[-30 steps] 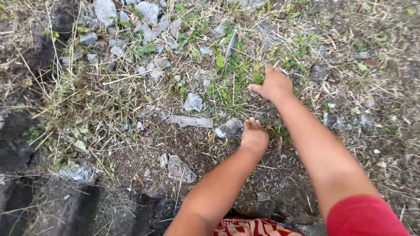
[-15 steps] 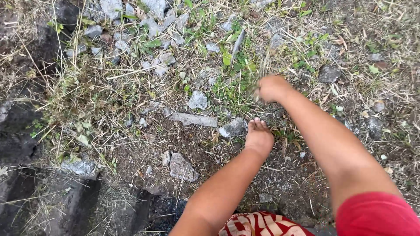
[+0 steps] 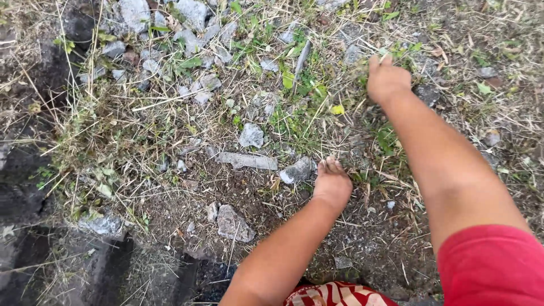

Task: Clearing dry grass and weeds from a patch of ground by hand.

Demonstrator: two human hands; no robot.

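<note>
Left hand (image 3: pixel 332 185) fingers pressed together on bare soil, touching grey stone (image 3: pixel 297 170), right hand (image 3: pixel 387 78) curled into grass tuft (image 3: pixel 306 107) further ahead, grip unclear, long flat stone (image 3: pixel 247 161) leftward.

Rough grey stones (image 3: pixel 251 136) lie matt on crumbly dark soil (image 3: pixel 266 207) among dry grass (image 3: pixel 107 122).

Soft, even daylight fills the frame with no glare and no hard shadows. The lower left of the frame is darkest. The right hand (image 3: pixel 387 79) in the upper right is slightly motion-blurred; the ground is mostly sharp.
</note>
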